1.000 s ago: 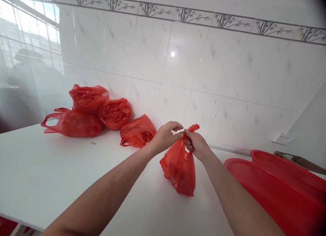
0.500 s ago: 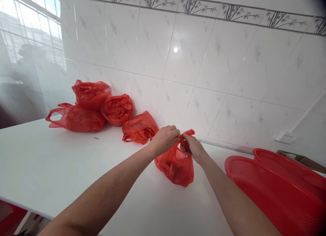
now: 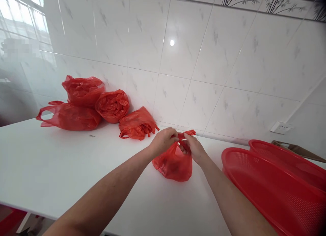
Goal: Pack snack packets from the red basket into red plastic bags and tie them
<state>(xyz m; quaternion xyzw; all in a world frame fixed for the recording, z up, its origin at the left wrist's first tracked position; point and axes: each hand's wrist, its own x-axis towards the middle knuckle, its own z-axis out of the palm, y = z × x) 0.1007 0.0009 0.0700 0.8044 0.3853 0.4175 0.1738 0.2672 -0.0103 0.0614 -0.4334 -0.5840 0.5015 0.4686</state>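
Observation:
A filled red plastic bag [image 3: 174,166] is between my hands at the middle of the white table [image 3: 114,181]. My left hand [image 3: 164,140] is closed on the gathered top of the bag from the left. From the right, my right hand [image 3: 192,146] pinches the handles, and a twisted end sticks out past its fingers. Dark shapes show dimly through the bag's thin wall; what they are I cannot tell. Just left of my left hand lies another red bag [image 3: 139,123], crumpled and slumped against the wall.
More red bags sit in a pile at the back left: a rolled one [image 3: 112,106], a lower one with a loop handle [image 3: 71,117] and one on top [image 3: 84,91]. Large red plastic baskets [image 3: 270,185] stand at the right. A tiled wall [image 3: 142,42] borders the table's back.
The view has tilted down and shifted slightly right. At the bag's top, the handle strip between my hands is stretched more level. Both hands keep their grip.

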